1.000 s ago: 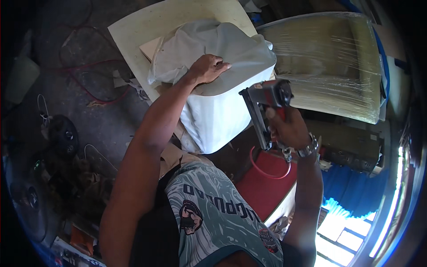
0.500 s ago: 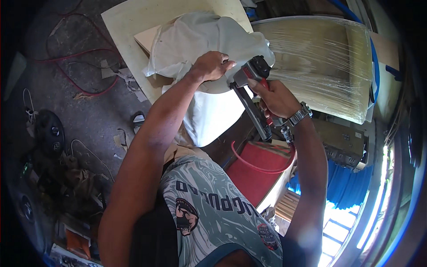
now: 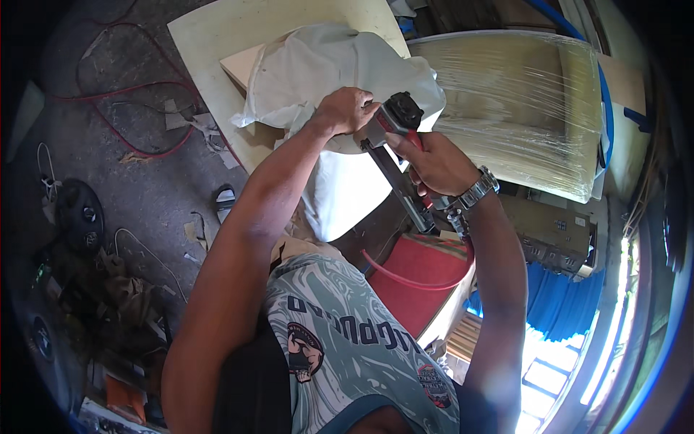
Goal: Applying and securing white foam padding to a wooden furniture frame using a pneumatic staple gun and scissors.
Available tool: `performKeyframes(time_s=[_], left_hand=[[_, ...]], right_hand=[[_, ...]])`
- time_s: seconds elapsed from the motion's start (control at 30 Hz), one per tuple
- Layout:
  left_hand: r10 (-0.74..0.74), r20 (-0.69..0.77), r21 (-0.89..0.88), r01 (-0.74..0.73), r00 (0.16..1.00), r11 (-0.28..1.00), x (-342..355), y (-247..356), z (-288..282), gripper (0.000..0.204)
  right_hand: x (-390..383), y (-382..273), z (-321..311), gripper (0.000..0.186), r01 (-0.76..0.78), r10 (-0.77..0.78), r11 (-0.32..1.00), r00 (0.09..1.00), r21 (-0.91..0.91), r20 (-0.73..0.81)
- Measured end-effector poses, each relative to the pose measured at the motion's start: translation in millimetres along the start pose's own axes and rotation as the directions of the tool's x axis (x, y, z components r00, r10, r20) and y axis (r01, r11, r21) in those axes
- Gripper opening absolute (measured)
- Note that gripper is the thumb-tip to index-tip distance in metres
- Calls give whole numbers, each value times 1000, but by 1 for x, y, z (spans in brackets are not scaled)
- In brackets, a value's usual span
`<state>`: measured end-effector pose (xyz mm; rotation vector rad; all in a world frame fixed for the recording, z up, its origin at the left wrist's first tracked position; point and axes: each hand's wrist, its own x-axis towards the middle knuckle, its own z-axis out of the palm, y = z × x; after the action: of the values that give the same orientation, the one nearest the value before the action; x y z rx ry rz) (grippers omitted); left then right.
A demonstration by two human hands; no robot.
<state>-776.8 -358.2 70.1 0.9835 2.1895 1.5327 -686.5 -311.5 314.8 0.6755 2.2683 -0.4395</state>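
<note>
My right hand (image 3: pixel 434 163) grips a red and black pneumatic staple gun (image 3: pixel 396 119), its nose against the edge of the white upholstered piece. My left hand (image 3: pixel 345 112) is closed at that edge, pressing or pinching the white fabric (image 3: pixel 329 61) just left of the tool's head; its fingertips are partly hidden. The loose cloth is bunched over the top of the piece, whose pale side hangs below both hands. The piece rests on a large cream board (image 3: pixel 199 40). A red air hose (image 3: pixel 426 284) runs from the handle of the staple gun.
A plastic-wrapped padded panel (image 3: pixel 520 108) lies at upper right. Below are a red padded surface (image 3: pixel 408 311), a metal box (image 3: pixel 549 228) and a blue curtain (image 3: pixel 567 296). Hoses (image 3: pixel 155 154) and scraps cover the left floor, along with a black round object (image 3: pixel 79 213) and a sandal (image 3: pixel 224 202).
The staple gun in my right hand has moved up and left onto the fabric edge, beside my left hand. My left hand has stayed near the same spot on the cloth.
</note>
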Motion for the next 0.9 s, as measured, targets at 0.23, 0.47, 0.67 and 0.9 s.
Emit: performKeyframes(time_s=[0.23,0.47,0.67,0.9], left_hand=[[87,-86,9,-86,993,996,2,-10,10,41],[39,-118,5,-39,992,999,-5,12,3,47],[135,-185,171,-103,974,980,-2,13,14,40],[-99,-120,697,155,988,700,3,58,18,56]], right_hand=[[-7,11,12,62,12,-12,995,1000,97,7],[-78,129,43,52,-104,159,943,975,315,-155],[-97,329,152,57,-147,181,978,950,146,-254],[-84,607,374,48,-28,37,989,998,-142,60]])
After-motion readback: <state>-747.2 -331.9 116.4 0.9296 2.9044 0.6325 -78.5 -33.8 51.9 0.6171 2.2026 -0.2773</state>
